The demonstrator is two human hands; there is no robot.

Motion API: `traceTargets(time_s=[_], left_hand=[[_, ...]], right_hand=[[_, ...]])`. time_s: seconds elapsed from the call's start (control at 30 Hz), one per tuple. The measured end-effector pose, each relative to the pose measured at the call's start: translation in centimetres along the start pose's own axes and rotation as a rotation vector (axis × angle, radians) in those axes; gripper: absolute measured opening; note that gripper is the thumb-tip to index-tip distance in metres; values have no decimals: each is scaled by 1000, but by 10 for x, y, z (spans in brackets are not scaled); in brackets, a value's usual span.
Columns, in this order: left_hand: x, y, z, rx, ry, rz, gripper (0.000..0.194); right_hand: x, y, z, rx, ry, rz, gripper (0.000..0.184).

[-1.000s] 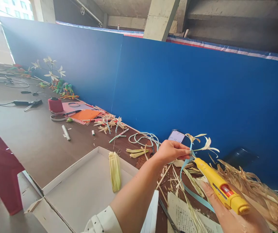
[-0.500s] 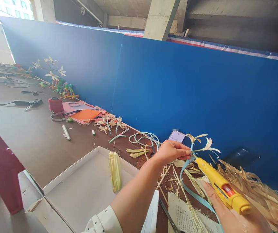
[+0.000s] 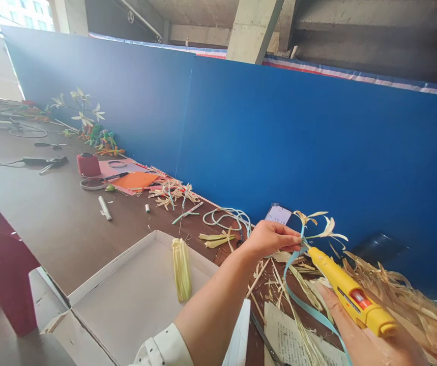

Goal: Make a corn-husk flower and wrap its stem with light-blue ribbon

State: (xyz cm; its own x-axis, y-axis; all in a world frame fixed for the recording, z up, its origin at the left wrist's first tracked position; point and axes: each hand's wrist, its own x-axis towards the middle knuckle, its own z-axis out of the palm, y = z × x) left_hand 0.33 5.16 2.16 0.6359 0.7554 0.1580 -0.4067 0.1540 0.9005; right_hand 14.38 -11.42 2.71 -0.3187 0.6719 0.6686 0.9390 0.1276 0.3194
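My left hand (image 3: 273, 238) pinches the stem of a pale husk flower (image 3: 327, 230), its fingers closed where the stem meets a light blue ribbon (image 3: 310, 311). The ribbon hangs from the pinch and curves down to the right. A yellow glue gun (image 3: 350, 291) is gripped in my right hand (image 3: 371, 338), its nozzle touching or very near the stem beside my left fingertips. My right fingers are partly hidden behind the gun's body. Loose husk strips (image 3: 306, 284) and a printed sheet (image 3: 289, 330) lie beneath the hands.
A white box lid (image 3: 126, 300) with a husk piece (image 3: 181, 269) stands at front centre. Against the blue partition (image 3: 298, 132) rest a phone (image 3: 278, 214), light blue cord (image 3: 228, 217) and a dried husk pile (image 3: 401, 295). Small husk flowers, orange paper (image 3: 136, 180) and a red spool (image 3: 88, 165) lie further left.
Almost nothing differs. Both hands, the flower and the glue gun keep their places, with only a tiny shift of the whole view.
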Motion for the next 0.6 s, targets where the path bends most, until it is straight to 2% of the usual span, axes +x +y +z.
traceTargets(time_s=[0.33, 0.47, 0.6], left_hand=[[2, -3, -2, -12, -22, 15, 29], [0, 0, -1, -9, -16, 15, 29], [1, -1, -2, -2, -10, 13, 27]], right_hand=[[2, -1, 1, -63, 61, -128, 41], [-4, 3, 0, 12, 12, -5, 31], [-6, 2, -1, 129, -37, 149, 29]])
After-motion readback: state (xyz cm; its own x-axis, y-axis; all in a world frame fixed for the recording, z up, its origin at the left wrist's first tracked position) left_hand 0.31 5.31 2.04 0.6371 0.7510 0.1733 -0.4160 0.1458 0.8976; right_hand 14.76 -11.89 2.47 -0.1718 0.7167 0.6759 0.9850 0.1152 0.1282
